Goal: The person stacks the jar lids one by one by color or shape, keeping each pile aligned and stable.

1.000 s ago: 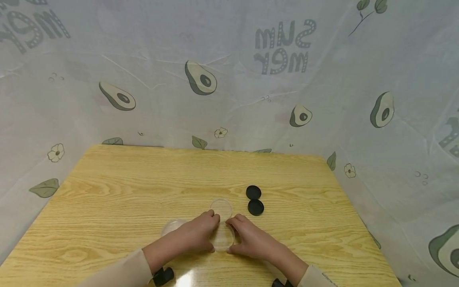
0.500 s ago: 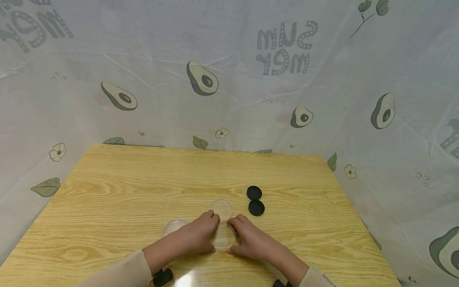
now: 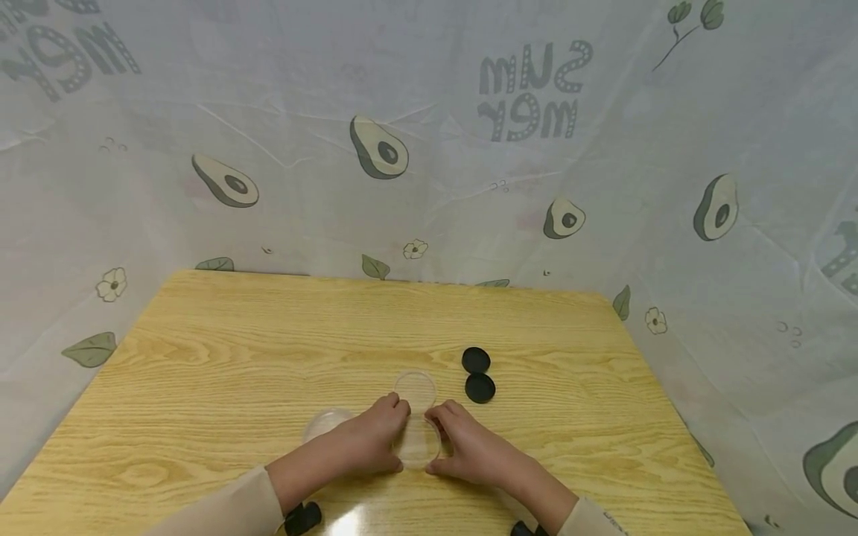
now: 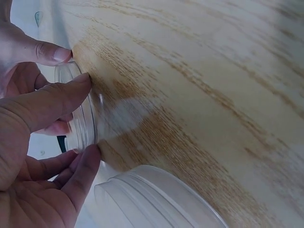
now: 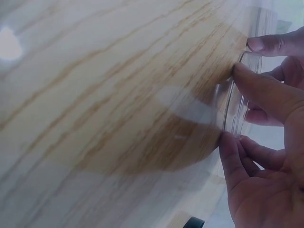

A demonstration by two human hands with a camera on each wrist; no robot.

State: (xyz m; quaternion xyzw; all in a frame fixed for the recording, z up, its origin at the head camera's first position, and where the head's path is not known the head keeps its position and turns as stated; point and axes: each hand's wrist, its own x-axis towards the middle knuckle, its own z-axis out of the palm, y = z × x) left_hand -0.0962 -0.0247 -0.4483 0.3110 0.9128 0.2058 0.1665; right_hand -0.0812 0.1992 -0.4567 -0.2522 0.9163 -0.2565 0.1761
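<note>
Near the front middle of the wooden table, a clear round plastic container with a ridged rim sits between both hands. My left hand grips its left side, thumb at the near edge and fingers at the far edge. On the opposite side my right hand holds it the same way. In the left wrist view, the ridged wall of this container shows between the fingertips, low at the tabletop. Just beyond it lies another clear round piece. A third clear container is partly hidden behind my left forearm.
Two black round lids, a farther one and a nearer one, lie touching right of the clear pieces. A patterned cloth hangs along the table's back and sides.
Both hands keep their hold on the clear container, and everything on the table stays in place. The head view shifts only very slightly.
</note>
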